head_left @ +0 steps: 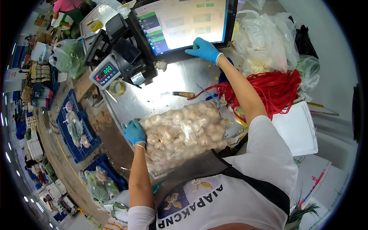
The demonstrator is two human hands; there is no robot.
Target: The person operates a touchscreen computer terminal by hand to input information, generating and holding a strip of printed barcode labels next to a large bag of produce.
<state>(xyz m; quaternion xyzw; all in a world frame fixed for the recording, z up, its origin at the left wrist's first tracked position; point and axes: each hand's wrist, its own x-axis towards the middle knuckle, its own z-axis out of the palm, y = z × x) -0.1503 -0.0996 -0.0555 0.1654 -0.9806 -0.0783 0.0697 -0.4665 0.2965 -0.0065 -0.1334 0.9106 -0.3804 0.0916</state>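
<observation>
My right hand (205, 51), in a blue glove, is at the lower edge of a lit monitor (184, 27). One finger points out over the screen, the others are bent, and nothing is held. At the left end of a large clear plastic bag of garlic bulbs (184, 134) lies my left hand (134, 132), also gloved in blue, touching the bag with its fingers apart. The full bag lies on its side on a metal table (149, 101), close to my body. Behind it rests a knife with a wooden handle (184, 94).
A digital scale (105, 73) reading zero stands left of the monitor, beside a roll of tape (117, 87). Red straps (274, 92) are heaped on the right, near plastic bags (264, 42) and a white box lid (295, 128). Blue pallets (76, 126) lie on the floor at left.
</observation>
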